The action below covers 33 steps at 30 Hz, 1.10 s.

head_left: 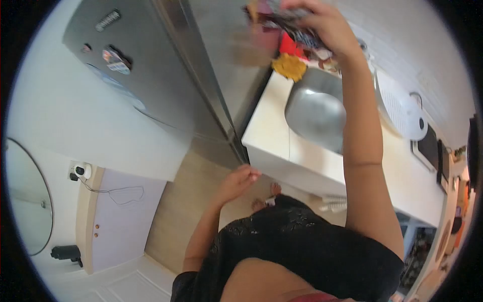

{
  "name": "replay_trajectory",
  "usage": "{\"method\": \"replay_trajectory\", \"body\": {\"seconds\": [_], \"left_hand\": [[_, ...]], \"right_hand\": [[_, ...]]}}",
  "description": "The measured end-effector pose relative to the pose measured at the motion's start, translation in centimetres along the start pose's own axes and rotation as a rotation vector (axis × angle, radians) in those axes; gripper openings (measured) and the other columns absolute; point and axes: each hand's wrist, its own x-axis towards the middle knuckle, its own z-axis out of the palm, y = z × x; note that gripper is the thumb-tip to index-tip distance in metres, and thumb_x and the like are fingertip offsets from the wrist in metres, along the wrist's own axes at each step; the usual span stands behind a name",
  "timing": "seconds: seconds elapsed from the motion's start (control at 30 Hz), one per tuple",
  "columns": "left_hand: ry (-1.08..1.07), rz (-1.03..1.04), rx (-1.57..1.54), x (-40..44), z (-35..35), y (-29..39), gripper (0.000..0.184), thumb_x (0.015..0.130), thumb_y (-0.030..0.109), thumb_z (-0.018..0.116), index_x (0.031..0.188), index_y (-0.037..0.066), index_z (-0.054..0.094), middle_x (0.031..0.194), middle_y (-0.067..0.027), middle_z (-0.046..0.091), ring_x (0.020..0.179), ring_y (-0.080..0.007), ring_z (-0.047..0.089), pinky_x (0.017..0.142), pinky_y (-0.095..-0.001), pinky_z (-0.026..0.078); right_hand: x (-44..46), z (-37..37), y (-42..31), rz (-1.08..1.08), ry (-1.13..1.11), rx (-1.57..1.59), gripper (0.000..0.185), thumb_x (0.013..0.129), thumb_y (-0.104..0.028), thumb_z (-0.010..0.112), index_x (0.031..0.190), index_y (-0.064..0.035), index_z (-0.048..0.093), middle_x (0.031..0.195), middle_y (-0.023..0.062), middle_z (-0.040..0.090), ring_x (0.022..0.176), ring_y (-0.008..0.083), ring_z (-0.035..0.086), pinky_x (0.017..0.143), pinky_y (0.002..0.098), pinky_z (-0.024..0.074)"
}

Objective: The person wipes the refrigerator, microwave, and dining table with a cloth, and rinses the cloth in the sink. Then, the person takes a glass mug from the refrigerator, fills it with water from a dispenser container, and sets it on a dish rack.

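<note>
My right hand (pixel 329 30) is raised high at the top of the head view, its fingers closed around a dark, shiny, crinkled packet (pixel 294 25) with reddish parts. Motion smears the packet, and its label cannot be read. Behind it, close to the corner of the counter, show a red thing (pixel 292 45) and a yellow cloth-like thing (pixel 289 67). Low in front of my body, my left hand (pixel 239 183) has its fingers curled together with nothing visible in them. It hangs over the floor, just off the counter's front corner.
A steel fridge (pixel 146 55) with magnets stands at the left. The steel sink (pixel 317 108) is set into a pale counter (pixel 314 163); a white dish rack (pixel 402 108) sits beyond it. A cord (pixel 121 194) hangs across a lilac cabinet (pixel 121 221).
</note>
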Motion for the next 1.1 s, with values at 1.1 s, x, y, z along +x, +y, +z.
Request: {"method": "replay_trajectory", "body": {"seconds": [1.1], "left_hand": [[0.265,-0.249,-0.113,12.3,7.8,8.4,0.011,0.089,0.012,0.056,0.090,0.005,0.064,0.084,-0.0035,0.056,0.075,-0.0116,0.055,0.062,-0.0251,0.041]], "right_hand": [[-10.8,6.0,32.7,0.234,-0.137,-0.908,0.023,0.084,-0.016,0.048,0.104,-0.0179,0.060,0.105,0.0129,0.060,0.087,0.0271,0.062,0.064,0.0445,0.0525]]}}
